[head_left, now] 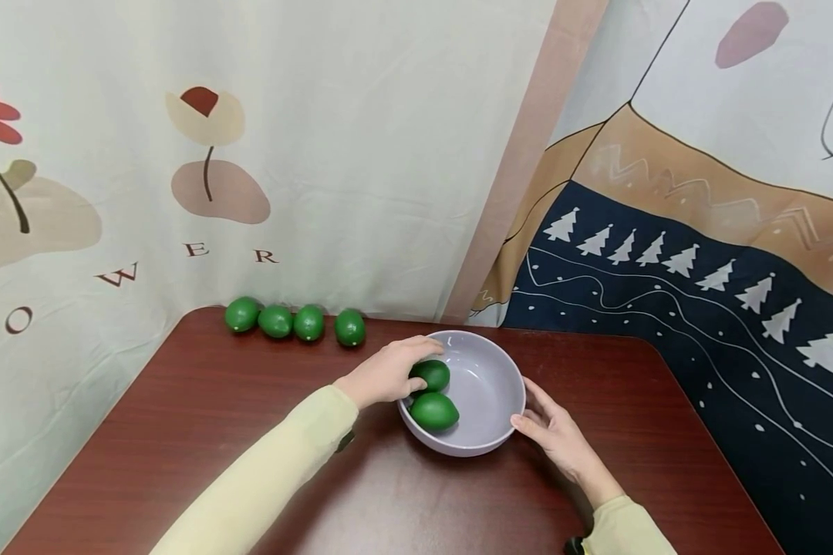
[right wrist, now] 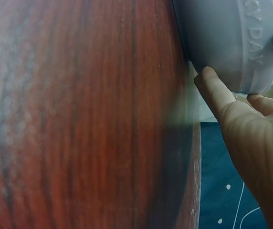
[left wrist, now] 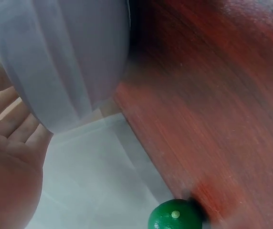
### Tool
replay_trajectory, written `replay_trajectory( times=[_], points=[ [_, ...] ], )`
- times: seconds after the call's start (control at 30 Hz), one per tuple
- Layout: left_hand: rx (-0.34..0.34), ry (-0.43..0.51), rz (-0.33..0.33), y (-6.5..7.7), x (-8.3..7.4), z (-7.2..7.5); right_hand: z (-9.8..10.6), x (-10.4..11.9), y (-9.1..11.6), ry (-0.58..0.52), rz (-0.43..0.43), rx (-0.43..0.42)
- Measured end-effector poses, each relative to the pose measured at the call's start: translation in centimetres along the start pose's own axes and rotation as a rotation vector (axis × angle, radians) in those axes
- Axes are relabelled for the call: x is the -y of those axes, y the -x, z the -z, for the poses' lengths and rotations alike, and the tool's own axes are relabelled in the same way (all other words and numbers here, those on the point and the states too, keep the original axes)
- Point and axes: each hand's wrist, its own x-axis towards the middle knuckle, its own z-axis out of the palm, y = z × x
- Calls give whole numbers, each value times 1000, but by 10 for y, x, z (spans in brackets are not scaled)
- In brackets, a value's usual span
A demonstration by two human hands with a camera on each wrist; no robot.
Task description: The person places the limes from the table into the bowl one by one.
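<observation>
A pale lilac bowl (head_left: 489, 385) stands on the table with two green limes (head_left: 434, 412) inside, side by side at its left wall. My left hand (head_left: 389, 371) reaches over the left rim, thumb against the farther lime (head_left: 433, 375) and fingers beyond it. In the left wrist view the bowl's outer wall (left wrist: 62, 57) hides the left fingertips. My right hand (head_left: 558, 435) holds the bowl's right side, its thumb at the rim. Raised lettering shows on the bowl (right wrist: 256, 33) in the right wrist view, where the fingers (right wrist: 215, 88) lie along the outer wall.
Several more limes (head_left: 275, 321) lie in a row along the table's back left edge. The dark red wooden table (head_left: 201, 432) meets a pale printed curtain (head_left: 361, 193) behind, and a navy cloth with white trees (head_left: 639, 289) hangs at the right.
</observation>
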Motion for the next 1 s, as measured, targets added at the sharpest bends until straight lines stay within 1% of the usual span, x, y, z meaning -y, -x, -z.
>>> replay_trajectory(
  times=[0.37, 0.8, 1.0],
  points=[
    [-84, 22, 47, 12, 4, 3, 0, 1, 0, 18, -14, -6],
    [-188, 0, 133, 24, 19, 7, 0, 1, 1, 27, -9, -7],
    [-250, 5, 148, 27, 26, 8, 0, 1, 0, 27, -8, -4]
  ],
)
